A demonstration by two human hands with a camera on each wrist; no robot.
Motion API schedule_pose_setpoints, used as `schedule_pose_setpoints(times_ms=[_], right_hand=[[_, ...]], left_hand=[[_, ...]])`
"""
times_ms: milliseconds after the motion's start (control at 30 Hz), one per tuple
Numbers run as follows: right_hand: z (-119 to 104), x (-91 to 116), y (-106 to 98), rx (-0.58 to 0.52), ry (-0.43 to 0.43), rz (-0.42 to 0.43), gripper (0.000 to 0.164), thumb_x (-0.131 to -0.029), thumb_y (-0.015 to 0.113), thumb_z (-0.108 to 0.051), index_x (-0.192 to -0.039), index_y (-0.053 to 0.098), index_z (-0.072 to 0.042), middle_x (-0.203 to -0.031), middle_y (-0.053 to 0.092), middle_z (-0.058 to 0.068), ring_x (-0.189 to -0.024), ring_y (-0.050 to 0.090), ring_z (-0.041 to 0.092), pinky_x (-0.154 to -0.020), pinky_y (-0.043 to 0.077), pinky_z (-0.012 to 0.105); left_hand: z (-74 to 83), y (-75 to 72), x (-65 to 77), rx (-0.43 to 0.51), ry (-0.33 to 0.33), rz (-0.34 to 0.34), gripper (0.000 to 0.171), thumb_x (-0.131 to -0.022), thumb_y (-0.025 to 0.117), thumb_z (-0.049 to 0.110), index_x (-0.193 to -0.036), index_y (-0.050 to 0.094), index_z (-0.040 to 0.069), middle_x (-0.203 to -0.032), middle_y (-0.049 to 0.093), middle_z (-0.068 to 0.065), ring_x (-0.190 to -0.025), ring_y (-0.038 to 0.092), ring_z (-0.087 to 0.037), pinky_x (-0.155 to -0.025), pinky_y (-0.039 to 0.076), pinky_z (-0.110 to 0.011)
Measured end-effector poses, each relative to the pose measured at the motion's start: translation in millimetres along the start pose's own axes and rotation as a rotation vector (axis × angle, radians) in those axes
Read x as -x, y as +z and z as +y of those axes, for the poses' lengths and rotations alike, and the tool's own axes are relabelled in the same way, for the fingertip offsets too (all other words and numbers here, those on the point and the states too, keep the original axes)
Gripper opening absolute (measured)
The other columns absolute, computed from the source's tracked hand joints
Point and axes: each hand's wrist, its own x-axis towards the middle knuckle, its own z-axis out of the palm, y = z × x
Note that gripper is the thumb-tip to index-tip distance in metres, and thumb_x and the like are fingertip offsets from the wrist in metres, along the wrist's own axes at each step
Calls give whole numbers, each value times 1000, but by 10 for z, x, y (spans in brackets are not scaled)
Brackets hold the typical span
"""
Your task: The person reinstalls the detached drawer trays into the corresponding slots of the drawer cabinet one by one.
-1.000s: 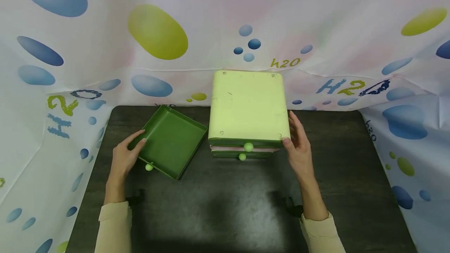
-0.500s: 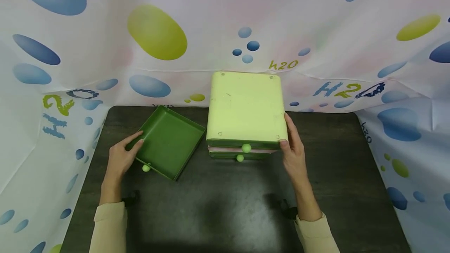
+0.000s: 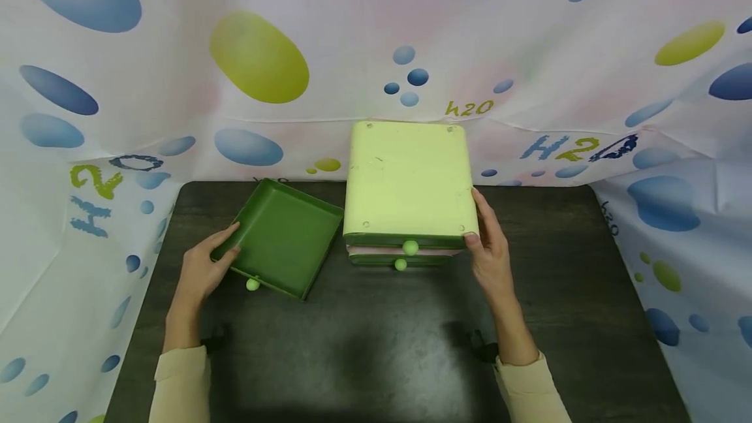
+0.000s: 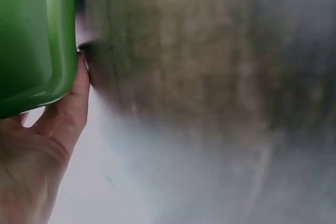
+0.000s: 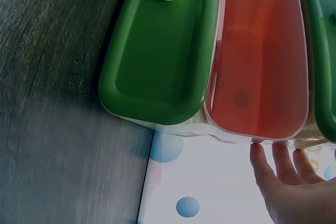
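Note:
At the table's left, a shallow green drawer (image 3: 286, 234) with a pale green knob lies at an angle. My left hand (image 3: 202, 266) grips its left side, thumb at the rim inside and fingers outside; the left wrist view shows the fingers (image 4: 76, 95) against the drawer's outer wall. A small drawer cabinet (image 3: 411, 178) with a pale yellow top stands to the right. My right hand (image 3: 492, 260) holds its right side, thumb at the front top corner. In the right wrist view, an open reddish slot (image 5: 257, 61) lies between two green drawer fronts, with fingertips touching the wall beside it.
The dark table (image 3: 352, 351) extends in front of the cabinet and to both sides. A white sheet (image 3: 352, 31) printed with blue and yellow-green ovals hangs behind the table and along its sides.
The green drawer has turned slightly, its knob end swinging right, with my left hand still on it. My right hand keeps its place on the cabinet. The head view has shifted a little.

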Motion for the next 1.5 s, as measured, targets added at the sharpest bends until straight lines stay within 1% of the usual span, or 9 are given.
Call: schedule_pose_setpoints(times_ms=[300,467,600,633,700,800,933,1233,1500], right_hand=[[9,6,-4,20,0,16,70,-97,59,-43,-156,35,-14,-152,40,12,-126,49,22,-91,45,24],[-152,-37,50,95,-51,26,71,-97,60,-41,-153,38,-4,-145,45,24,-122,55,14,-90,46,21],[-305,-31,102,115,-43,20,67,-99,60,-35,-153,37,-1,-140,49,28,-117,58,11,-87,47,19],[-316,-26,106,113,-32,18,67,-99,60,-34,-153,36,-3,-141,49,26,-117,58,11,-86,47,19],[-339,-16,115,113,-14,20,65,-100,59,-34,-154,36,-7,-143,49,23,-118,57,11,-86,47,19],[-346,-10,116,119,-6,32,64,-100,58,-34,-155,37,-10,-145,48,21,-120,56,12,-87,47,20],[-336,-20,109,120,-7,36,66,-99,59,-35,-154,36,-7,-143,47,26,-119,56,12,-87,46,20],[-313,-31,109,182,-19,19,73,-98,58,-43,-153,35,-2,-147,43,25,-119,53,9,-90,43,20],[-302,-64,85,138,-28,2,80,-97,56,-52,-156,30,-4,-152,39,20,-123,50,12,-94,41,22]], left_hand=[[-22,9,51,58,3,39,56,-95,56,8,-150,48,20,-145,48,-24,-127,45,-51,-92,38,-66],[7,-5,110,97,-34,28,57,-96,56,11,-151,46,22,-148,46,-21,-128,44,-50,-89,40,-63],[49,-14,174,125,-77,47,55,-95,59,11,-149,49,20,-146,49,-20,-120,51,-42,-73,45,-43],[59,-13,186,130,-91,58,55,-94,59,11,-148,51,19,-145,50,-19,-106,56,-39,-66,43,-38],[77,-10,202,148,-117,74,54,-94,61,11,-146,52,18,-144,51,-18,-105,55,-36,-63,38,-33],[93,-1,207,195,-140,74,54,-93,64,12,-146,53,16,-145,51,-18,-115,54,-41,-77,47,-43],[97,-1,221,236,-144,44,55,-94,65,15,-147,51,15,-146,48,-20,-135,37,-48,-99,35,-65],[90,-53,420,287,-213,-37,58,-96,62,20,-152,43,18,-153,39,-23,-140,30,-51,-101,28,-71],[152,-19,532,346,-273,-29,62,-96,64,27,-153,40,24,-157,31,-21,-143,23,-49,-105,25,-70]])
